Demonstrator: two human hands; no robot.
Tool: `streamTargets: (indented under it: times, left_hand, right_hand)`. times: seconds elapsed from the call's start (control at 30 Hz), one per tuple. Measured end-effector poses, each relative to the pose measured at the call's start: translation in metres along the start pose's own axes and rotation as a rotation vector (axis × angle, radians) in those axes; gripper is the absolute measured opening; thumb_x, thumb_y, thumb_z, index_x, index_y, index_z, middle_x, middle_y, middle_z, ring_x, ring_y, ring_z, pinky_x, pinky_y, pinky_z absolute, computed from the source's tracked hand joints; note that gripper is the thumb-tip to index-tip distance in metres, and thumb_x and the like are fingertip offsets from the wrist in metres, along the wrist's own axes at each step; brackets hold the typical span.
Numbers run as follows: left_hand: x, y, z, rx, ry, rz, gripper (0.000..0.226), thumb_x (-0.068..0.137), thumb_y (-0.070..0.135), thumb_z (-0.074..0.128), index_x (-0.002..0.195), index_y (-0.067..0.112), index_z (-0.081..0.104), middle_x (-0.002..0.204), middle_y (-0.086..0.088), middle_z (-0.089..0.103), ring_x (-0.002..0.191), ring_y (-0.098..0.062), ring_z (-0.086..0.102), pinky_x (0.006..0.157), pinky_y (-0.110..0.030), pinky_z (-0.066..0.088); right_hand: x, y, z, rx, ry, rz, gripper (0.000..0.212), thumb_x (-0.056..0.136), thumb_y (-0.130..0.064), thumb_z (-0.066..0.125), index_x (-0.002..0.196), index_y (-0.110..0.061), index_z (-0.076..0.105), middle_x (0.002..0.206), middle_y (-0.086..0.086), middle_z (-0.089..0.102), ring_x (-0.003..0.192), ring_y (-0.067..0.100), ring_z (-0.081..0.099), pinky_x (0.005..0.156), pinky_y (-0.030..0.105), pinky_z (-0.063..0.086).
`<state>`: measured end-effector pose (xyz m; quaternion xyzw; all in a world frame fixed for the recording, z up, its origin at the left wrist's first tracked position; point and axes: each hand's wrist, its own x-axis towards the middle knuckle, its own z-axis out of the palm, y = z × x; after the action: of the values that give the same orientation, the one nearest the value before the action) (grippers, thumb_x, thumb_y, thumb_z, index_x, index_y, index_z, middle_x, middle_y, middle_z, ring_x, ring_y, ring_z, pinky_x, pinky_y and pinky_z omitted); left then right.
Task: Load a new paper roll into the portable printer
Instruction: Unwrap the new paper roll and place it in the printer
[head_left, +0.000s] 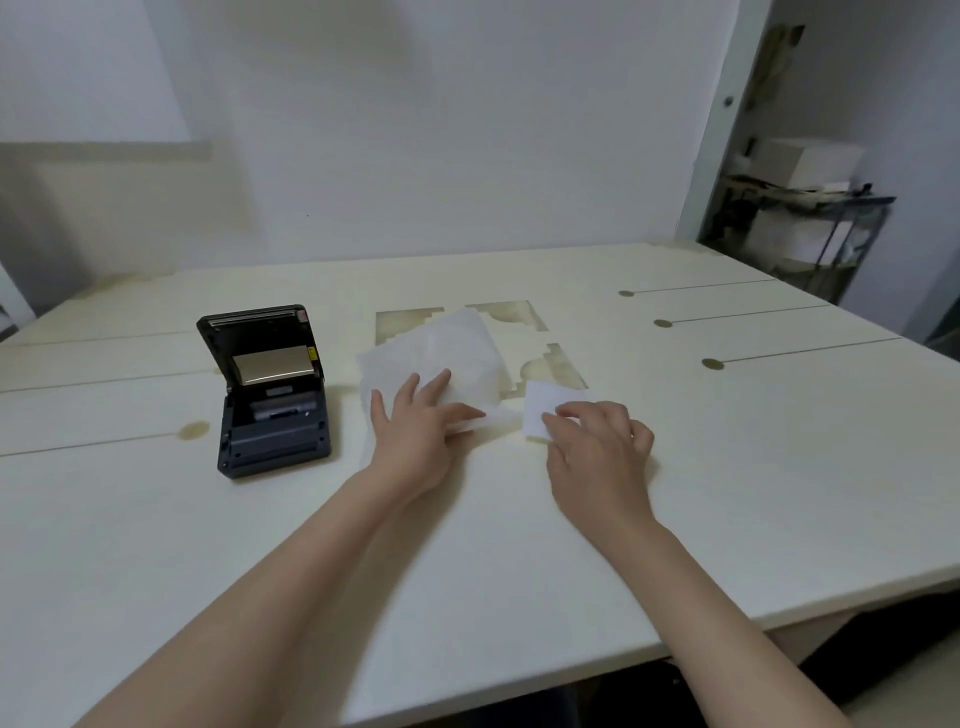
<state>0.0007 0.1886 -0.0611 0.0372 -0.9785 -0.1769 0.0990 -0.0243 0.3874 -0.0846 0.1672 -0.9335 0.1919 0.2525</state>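
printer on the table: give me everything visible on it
The portable printer is a small dark grey-black box, plastic by the look, sitting flat on the table left of both hands, touched by neither. Its lid is hinged open, tilted back, a gold-toned plate on the underside. No paper roll shows in the open bay.

A printer was set on the table, toward its left side, with its lid raised at the back. To the right of the printer, near the middle of the table, a wrapper was laid flat. The left hand was placed on the near edge of the wrapper. Just right of the wrapper, a small paper was laid on the table, and the right hand was rested on its near corner. A shelf was seen behind the table's far right corner.
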Motion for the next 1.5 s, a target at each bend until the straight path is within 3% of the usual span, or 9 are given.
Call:
streamTargets:
  times: [0.17,0.33,0.5,0.67,0.83,0.93,1.03,1.3,1.5]
  left_hand:
    - [0.000,-0.015,-0.007,-0.059,-0.023,0.073,0.033,0.101,0.029,0.044,0.122,0.047,0.061,0.164,0.006,0.018,0.151,-0.025,0.008,0.118,-0.055,-0.005]
    - [-0.003,-0.016,-0.013,-0.077,-0.024,0.076,0.029,0.100,0.033,0.046,0.118,0.046,0.064,0.162,0.007,0.022,0.151,-0.025,0.009,0.117,-0.056,-0.003]
    - [0.000,0.006,-0.009,-0.083,0.023,0.098,0.026,0.100,0.035,0.046,0.114,0.037,0.067,0.152,0.008,0.043,0.150,-0.022,0.016,0.118,-0.056,-0.003]
    - [0.001,0.012,-0.006,-0.142,0.102,0.083,0.020,0.096,0.038,0.053,0.110,0.036,0.067,0.141,0.012,0.055,0.146,-0.020,0.028,0.117,-0.055,0.002]
    - [-0.002,0.037,-0.008,-0.207,0.201,0.228,0.029,0.087,0.049,0.063,0.112,0.036,0.068,0.114,0.014,0.069,0.121,-0.009,0.053,0.118,-0.050,0.012]
    - [0.002,0.048,-0.004,-0.275,0.252,0.251,0.019,0.089,0.044,0.064,0.101,0.034,0.074,0.101,0.012,0.075,0.098,-0.009,0.064,0.109,-0.049,0.031]
    - [0.003,0.052,0.002,-0.259,0.305,0.211,0.018,0.089,0.043,0.063,0.095,0.030,0.076,0.092,0.009,0.076,0.088,-0.012,0.066,0.103,-0.045,0.036]
    - [-0.016,0.021,-0.003,-0.053,0.417,-0.004,0.017,0.094,0.036,0.056,0.095,0.028,0.071,0.098,0.009,0.074,0.103,-0.016,0.063,0.100,-0.035,0.033]
    - [-0.036,-0.016,-0.017,-0.054,0.470,-0.220,0.012,0.094,0.026,0.057,0.097,0.023,0.069,0.109,0.005,0.071,0.111,-0.022,0.058,0.097,-0.036,0.032]
  right_hand:
    - [0.009,-0.012,0.007,-0.016,-0.083,-0.010,0.036,0.080,-0.017,0.069,0.115,-0.023,0.070,0.113,0.000,0.067,0.107,0.031,0.053,0.082,0.035,0.018]
    - [0.016,-0.023,0.013,0.088,0.049,-0.006,0.018,0.073,-0.012,0.077,0.072,-0.029,0.071,0.079,-0.010,0.067,0.083,0.025,0.060,0.073,0.032,0.021]
    - [0.016,-0.020,0.013,0.100,0.077,-0.006,0.019,0.073,-0.008,0.076,0.085,-0.022,0.072,0.086,-0.005,0.070,0.087,0.028,0.060,0.069,0.030,0.015]
    - [0.015,-0.016,0.012,0.164,0.166,0.017,0.008,0.078,-0.017,0.071,0.073,-0.022,0.071,0.076,-0.004,0.069,0.080,0.029,0.061,0.070,0.029,0.018]
    - [0.015,-0.023,0.002,0.362,0.146,0.050,0.001,0.086,-0.013,0.068,0.086,-0.012,0.067,0.081,-0.004,0.071,0.079,0.024,0.059,0.079,0.031,0.031]
    - [0.011,-0.021,-0.005,0.435,0.166,0.070,0.004,0.086,-0.006,0.068,0.086,-0.010,0.067,0.082,-0.003,0.072,0.077,0.023,0.058,0.076,0.028,0.033]
    - [0.010,-0.016,-0.001,0.399,0.189,0.058,0.006,0.087,-0.008,0.068,0.083,-0.013,0.066,0.081,-0.005,0.073,0.072,0.024,0.060,0.072,0.025,0.028]
    - [0.015,-0.002,-0.001,0.243,0.181,0.320,0.005,0.090,-0.016,0.064,0.086,-0.019,0.065,0.073,-0.001,0.068,0.089,0.026,0.059,0.080,0.037,0.031]
    - [0.017,-0.003,-0.003,0.163,0.122,0.399,0.006,0.094,-0.020,0.059,0.092,-0.021,0.064,0.081,-0.002,0.067,0.100,0.025,0.054,0.075,0.033,0.021]
